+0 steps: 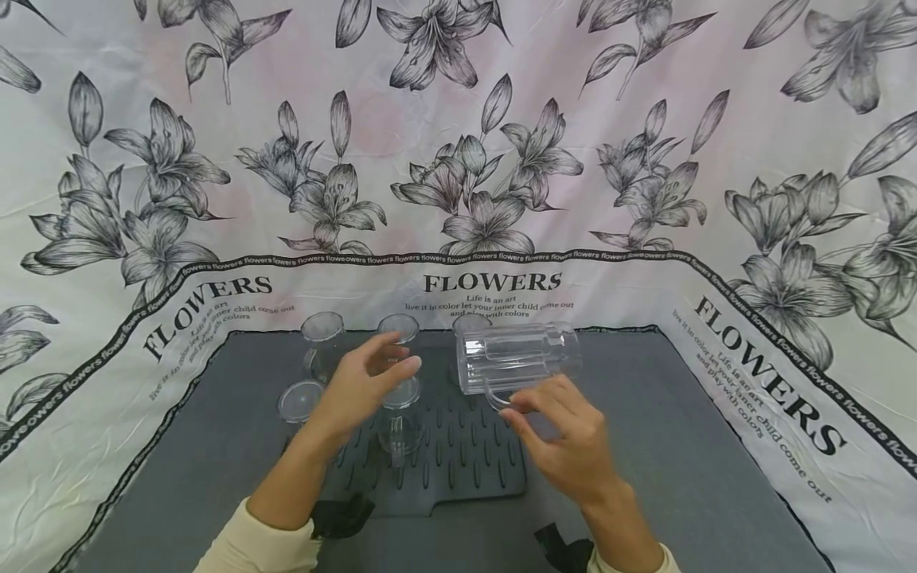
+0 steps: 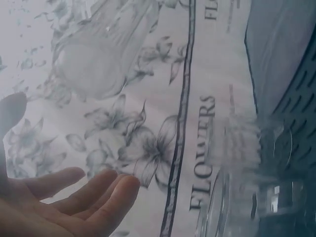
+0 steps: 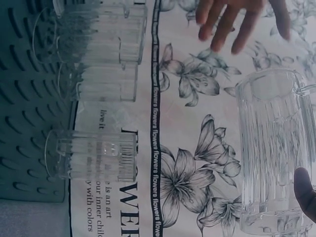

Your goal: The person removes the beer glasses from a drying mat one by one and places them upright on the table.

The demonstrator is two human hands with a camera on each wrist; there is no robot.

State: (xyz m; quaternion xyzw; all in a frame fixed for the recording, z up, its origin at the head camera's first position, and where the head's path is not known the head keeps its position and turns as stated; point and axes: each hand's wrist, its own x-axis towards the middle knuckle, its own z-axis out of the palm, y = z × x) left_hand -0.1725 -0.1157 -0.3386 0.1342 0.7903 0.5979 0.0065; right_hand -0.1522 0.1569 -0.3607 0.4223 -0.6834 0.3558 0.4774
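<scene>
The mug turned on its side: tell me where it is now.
In the head view, the sideways mug is right of centre, held in the right hand, partly covering the back row's rightmost mug.

On the mat (image 1: 473, 469), mugs (image 1: 403, 430) stand in two rows (three behind, two before), cloth (image 1: 344, 286) beyond.

The right grip (image 1: 568, 436) holds a clear mug (image 1: 517, 358) sideways by its handle (image 1: 493, 397).
</scene>
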